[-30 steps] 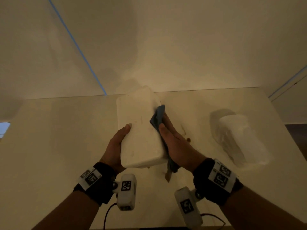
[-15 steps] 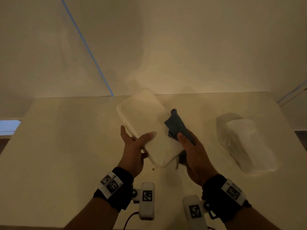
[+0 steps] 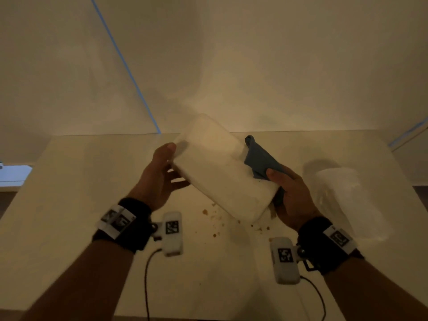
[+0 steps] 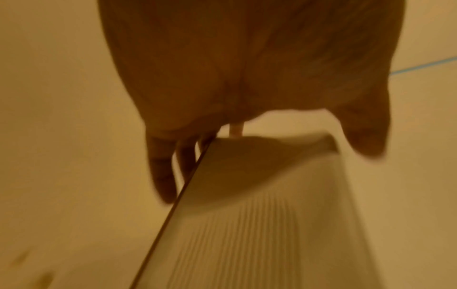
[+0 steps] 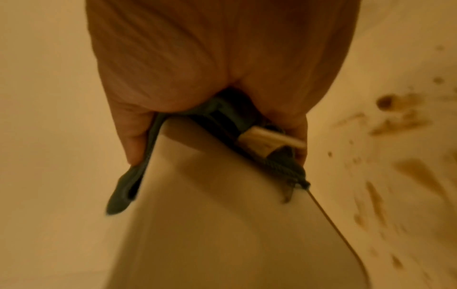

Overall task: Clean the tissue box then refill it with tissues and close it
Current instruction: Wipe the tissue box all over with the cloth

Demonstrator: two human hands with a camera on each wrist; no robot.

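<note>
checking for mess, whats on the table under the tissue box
Brown crumbs and smears lie on the table beneath the tissue box, which is held in the air. The box hides part of the spot; its underside is not visible.

Dim, warm yellowish light is falling over everything. A pale table [image 3: 69,205] is filling the lower view, its far edge running against a plain cream wall [image 3: 278,66]. A thin blue line [image 3: 125,66] is slanting down the wall to the table's back edge; another blue strip [image 3: 407,133] is showing at far right. Brown crumbs [image 3: 215,218] are lying scattered on the tabletop. A bright bluish patch [image 3: 14,173] is glowing at far left.
</note>
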